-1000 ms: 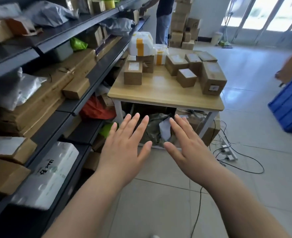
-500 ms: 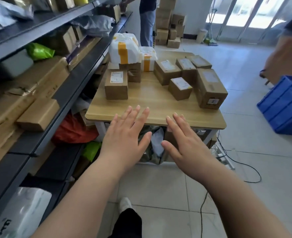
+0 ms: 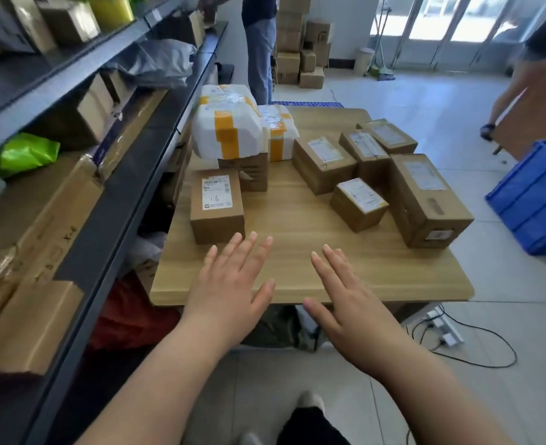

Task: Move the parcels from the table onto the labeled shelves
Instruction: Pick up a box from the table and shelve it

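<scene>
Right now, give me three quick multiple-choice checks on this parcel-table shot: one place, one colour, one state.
1. The blue plastic crate sits: A) on the wooden table; B) on the tiled floor; C) on a shelf.
2. The tape round the white foam-wrapped parcels is: A) orange-yellow; B) green; C) black.
3. The left hand and right hand are: A) each gripping a cardboard box; B) open, fingers straight, holding nothing; C) together lifting a white parcel.

Answers:
1 B: the crate stands on the tiles at the right.
2 A: the broad bands are orange-yellow.
3 B: both hands are spread flat with no parcel in them.
</scene>
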